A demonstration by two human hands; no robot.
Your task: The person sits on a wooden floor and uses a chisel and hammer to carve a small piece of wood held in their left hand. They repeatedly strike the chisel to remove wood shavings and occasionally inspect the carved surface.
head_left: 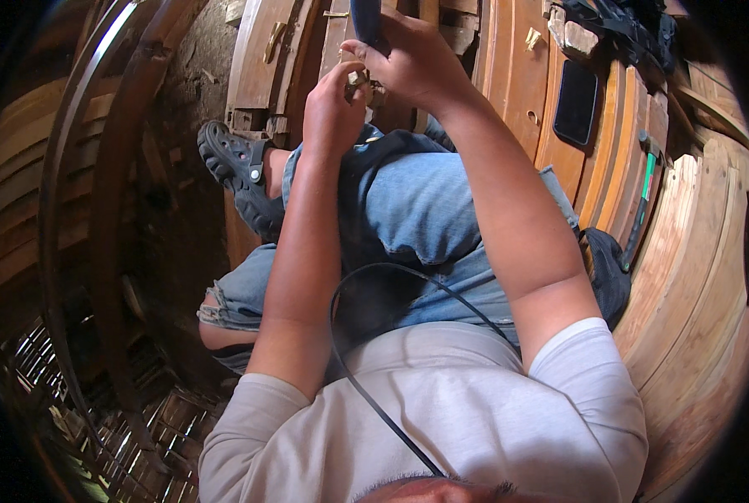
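My left hand [332, 107] is closed, its fingers curled round a small pale piece [357, 78] that looks like wood; most of it is hidden. Close beside it, my right hand [416, 65] is wrapped round a long, narrow, dark blue tool [365, 20]. The tool's upper end runs out of the picture, so its kind does not show. Both hands meet beyond my knees, at the top of the head view, over wooden boards [510, 59].
A black phone [576, 102] lies on the boards to the right. Beyond it are a green-handled tool [647, 178], a broken stone-like chunk [577, 38] and a black bag [622, 33]. Stacked planks [685, 243] line the far right. A black cable [366, 390] crosses my lap.
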